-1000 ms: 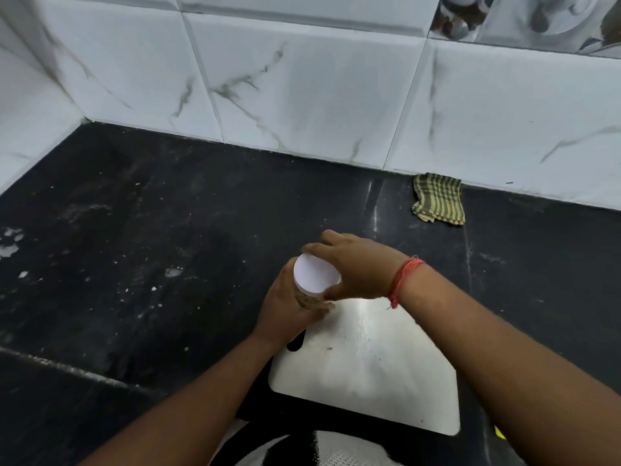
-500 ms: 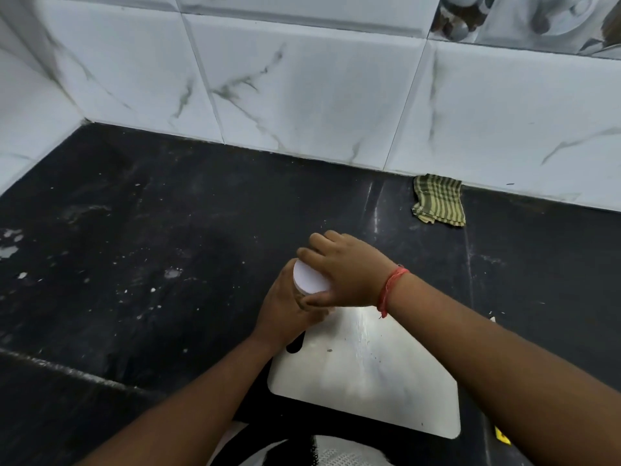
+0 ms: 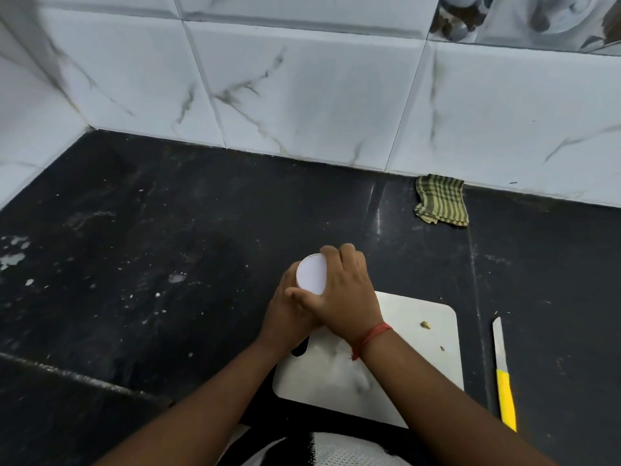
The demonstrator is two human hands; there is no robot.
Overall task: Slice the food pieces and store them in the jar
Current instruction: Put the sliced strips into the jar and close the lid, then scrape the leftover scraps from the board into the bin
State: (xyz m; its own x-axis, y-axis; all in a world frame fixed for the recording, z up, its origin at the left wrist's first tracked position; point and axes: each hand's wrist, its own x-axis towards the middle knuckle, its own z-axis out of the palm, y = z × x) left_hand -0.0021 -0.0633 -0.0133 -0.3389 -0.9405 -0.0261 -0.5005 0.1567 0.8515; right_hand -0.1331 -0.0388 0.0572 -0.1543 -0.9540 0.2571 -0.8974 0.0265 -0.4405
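Observation:
A jar stands at the far left corner of the white cutting board (image 3: 420,334), and only its round white lid (image 3: 312,274) shows. My left hand (image 3: 285,317) wraps around the jar's body from the left, hiding it. My right hand (image 3: 346,290) curls over the lid's right side, with fingers at the far rim and thumb at the near rim. A small yellowish food piece (image 3: 426,325) lies on the board's right part, with a tiny crumb nearer the board's right edge. A knife (image 3: 503,375) with a yellow handle lies on the counter right of the board.
The black stone counter (image 3: 168,264) carries white specks and smears at the left. A folded green checked cloth (image 3: 442,205) lies against the tiled wall at the back right. White marble-pattern tiles close off the back and left sides.
My right hand has turned on the lid, the fingers swinging to its far side and the wrist dropping toward me. The view has shifted, bringing the knife into sight.

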